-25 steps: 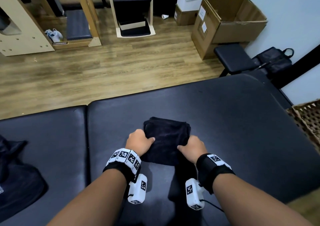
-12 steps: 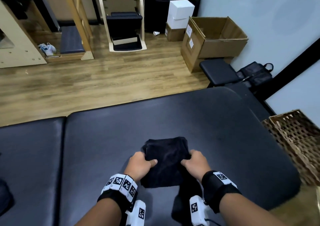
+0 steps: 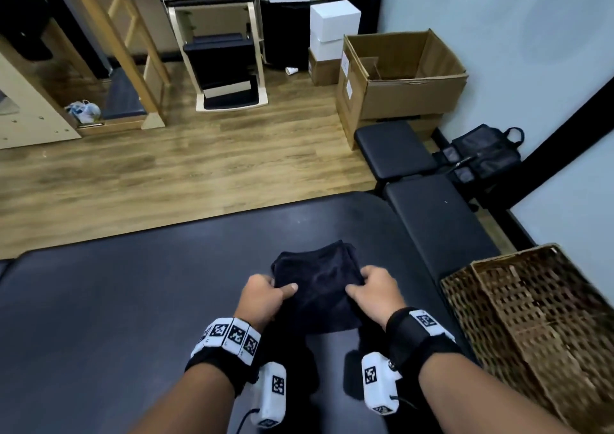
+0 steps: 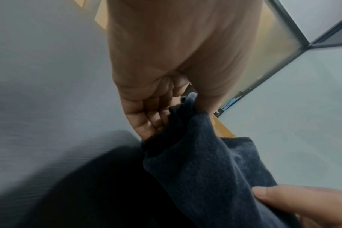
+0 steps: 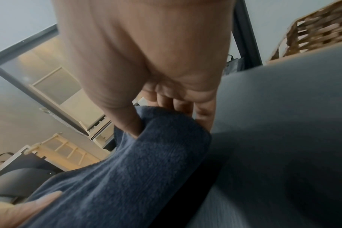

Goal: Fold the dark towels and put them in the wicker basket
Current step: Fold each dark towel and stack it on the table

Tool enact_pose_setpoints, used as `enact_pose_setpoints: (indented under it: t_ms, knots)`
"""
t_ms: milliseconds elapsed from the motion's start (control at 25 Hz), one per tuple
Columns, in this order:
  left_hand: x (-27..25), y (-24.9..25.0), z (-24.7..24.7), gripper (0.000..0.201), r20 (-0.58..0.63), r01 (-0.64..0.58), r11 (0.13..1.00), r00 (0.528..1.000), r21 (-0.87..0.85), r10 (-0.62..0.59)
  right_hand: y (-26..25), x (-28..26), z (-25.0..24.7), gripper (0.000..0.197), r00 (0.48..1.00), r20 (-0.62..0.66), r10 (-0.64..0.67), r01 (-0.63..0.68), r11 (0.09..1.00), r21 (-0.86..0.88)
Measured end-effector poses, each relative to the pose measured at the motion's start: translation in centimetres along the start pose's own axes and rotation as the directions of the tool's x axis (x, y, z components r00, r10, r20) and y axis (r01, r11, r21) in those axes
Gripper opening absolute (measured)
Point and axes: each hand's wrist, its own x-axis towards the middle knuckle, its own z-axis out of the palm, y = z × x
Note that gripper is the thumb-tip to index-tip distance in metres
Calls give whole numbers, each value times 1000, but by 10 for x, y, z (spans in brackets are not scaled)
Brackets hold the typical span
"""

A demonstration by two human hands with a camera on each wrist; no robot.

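Both hands are gripping a folded dark towel (image 3: 317,287) over the black padded table (image 3: 133,300): left hand (image 3: 264,295) and right hand (image 3: 377,292) pinching opposite edges, beside the wicker basket (image 3: 531,317).

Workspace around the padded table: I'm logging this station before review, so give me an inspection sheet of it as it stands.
Surface: black padded table, bare where visible.
Job's things: folded dark towel lifted off the table between both hands; wicker basket to the right, nothing seen inside it.
Clutter: nothing seen on the table.
Hands: left hand and right hand each grip a side of the towel, thumbs on top.
Cables: a thin black lead hangs from the left wrist camera.
Surroundings: wood floor, open cardboard box, white boxes, black bench, black bag.
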Motion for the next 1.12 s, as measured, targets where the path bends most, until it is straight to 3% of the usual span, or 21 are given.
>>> enact_pose_setpoints:
  t_ms: [240, 320, 360, 400, 480, 560, 600, 680, 760, 880, 1040, 1120]
  knots:
    - [47, 90, 53, 41, -121, -89, 989, 990, -115, 75, -13, 86, -80, 22, 990, -103, -91, 91, 996, -12]
    - [54, 102, 65, 37, -202, -112, 993, 973, 19, 114, -15, 105, -90, 31, 986, -115, -125, 115, 989, -90]
    - [52, 104, 71, 48, -207, -124, 984, 967, 127, 149, -12, 110, -90, 37, 981, -124, -147, 126, 978, -164]
    - [50, 103, 76, 60, -168, -189, 950, 958, 248, 234, -8, 111, -88, 43, 977, -121, -178, 146, 961, -236]
    - [46, 97, 85, 68, 30, -355, 767, 915, 534, 403, 6, 107, -78, 51, 967, -50, -248, 216, 914, -344]
    - [50, 86, 86, 69, 217, -388, 584, 914, 713, 343, 18, 102, -69, 49, 967, 33, -254, 246, 885, -395]
    - [52, 82, 84, 70, 249, -355, 567, 933, 744, 258, 24, 100, -66, 49, 972, 43, -231, 228, 884, -407]
    - [51, 73, 78, 76, 272, -321, 591, 947, 740, 173, 31, 92, -65, 49, 978, 8, -207, 190, 879, -438]
    - [40, 64, 70, 72, 289, -335, 639, 940, 693, 179, 36, 80, -65, 43, 979, -52, -198, 150, 867, -475]
    - [12, 33, 45, 38, 203, -258, 737, 965, 625, 166, 40, 52, -55, 37, 977, -39, -210, 159, 837, -523]
    - [-44, -43, 3, 23, 64, -83, 849, 996, 522, 58, 42, 8, -22, 33, 959, 166, -232, 285, 772, -568]
    - [-89, -96, -18, 26, -16, 11, 893, 1000, 451, -4, 43, -24, 6, 32, 903, 317, -289, 428, 641, -637]
